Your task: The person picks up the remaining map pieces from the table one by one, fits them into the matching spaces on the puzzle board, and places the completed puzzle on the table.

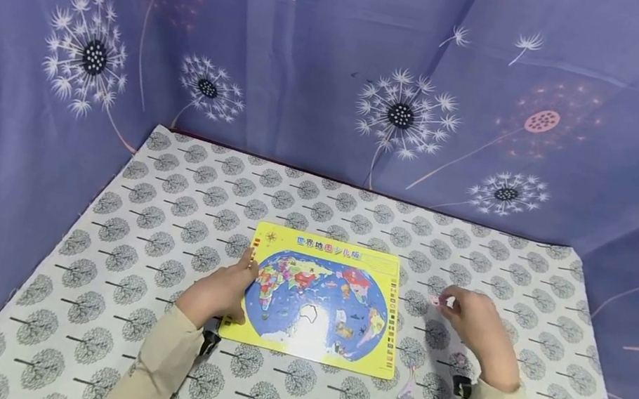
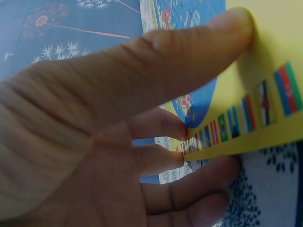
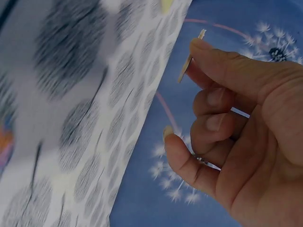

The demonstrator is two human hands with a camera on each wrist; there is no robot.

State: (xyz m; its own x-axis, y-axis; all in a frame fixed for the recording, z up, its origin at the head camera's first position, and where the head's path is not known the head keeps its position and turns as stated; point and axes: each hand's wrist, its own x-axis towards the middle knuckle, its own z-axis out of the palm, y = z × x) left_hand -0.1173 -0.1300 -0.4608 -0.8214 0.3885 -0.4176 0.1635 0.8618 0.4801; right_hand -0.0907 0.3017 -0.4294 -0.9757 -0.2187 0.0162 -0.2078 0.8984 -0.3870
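Observation:
A yellow-bordered world map puzzle board (image 1: 323, 363) lies flat on the patterned cloth. An outlined white gap (image 1: 309, 313) shows in its blue ocean area. At the board's left edge rests my left hand (image 1: 220, 288); in the left wrist view its thumb (image 2: 199, 45) lies over the yellow border and the fingers are along the edge beside a row of printed flags. To the right of the board, my right hand (image 1: 480, 324) pinches a small thin puzzle piece (image 3: 185, 70) between thumb and forefinger, above the cloth. The piece looks pinkish in the head view; its shape is seen edge-on.
Two loose pieces lie on the cloth right of the board: a pale pink-purple one (image 1: 409, 384) near its lower right corner and a smaller one (image 1: 461, 360) by the right wrist. Blue dandelion-print curtains (image 1: 314, 84) stand behind the table and at its sides.

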